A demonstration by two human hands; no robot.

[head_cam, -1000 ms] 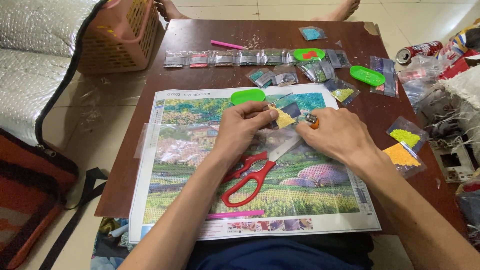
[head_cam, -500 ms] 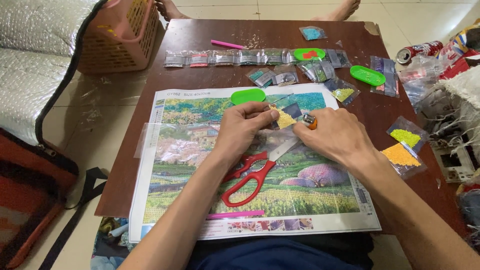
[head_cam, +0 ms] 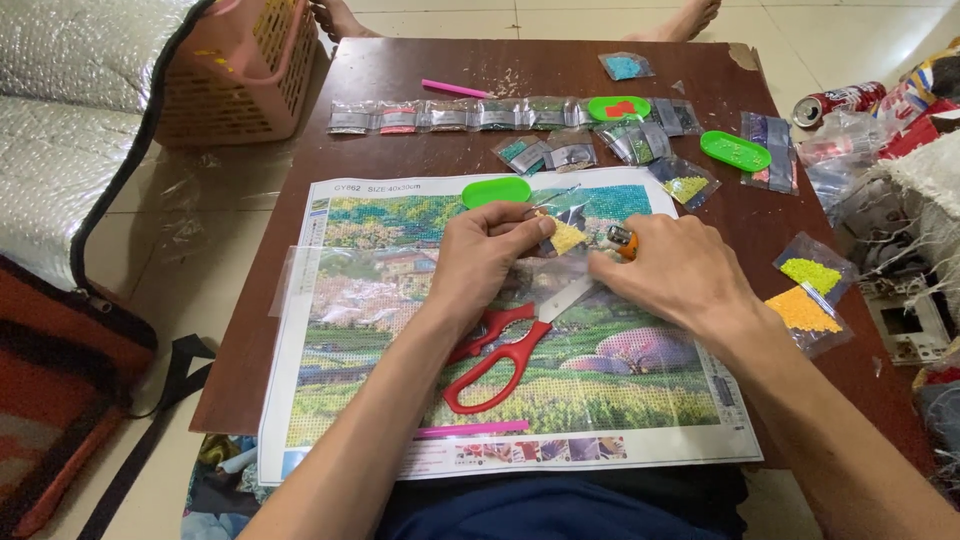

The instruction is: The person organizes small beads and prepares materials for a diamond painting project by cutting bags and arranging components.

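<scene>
A colourful landscape bead-art canvas (head_cam: 380, 330) lies on a brown table (head_cam: 420, 65). Over its upper middle, my left hand (head_cam: 480, 255) pinches a small clear bag of yellow beads (head_cam: 568, 236). My right hand (head_cam: 670, 275) grips a small orange lighter (head_cam: 622, 240) right beside the bag's edge. Red-handled scissors (head_cam: 495, 355) lie on the canvas under my left wrist, blades pointing up toward my right hand.
A row of small bead bags (head_cam: 450, 115), three green trays (head_cam: 497, 190), pink pens (head_cam: 455, 88) and yellow and orange bead bags (head_cam: 810, 272) lie around the canvas. An orange basket (head_cam: 225, 75) stands far left, a drink can (head_cam: 835, 100) far right. Another person's bare feet (head_cam: 340, 15) show beyond the table.
</scene>
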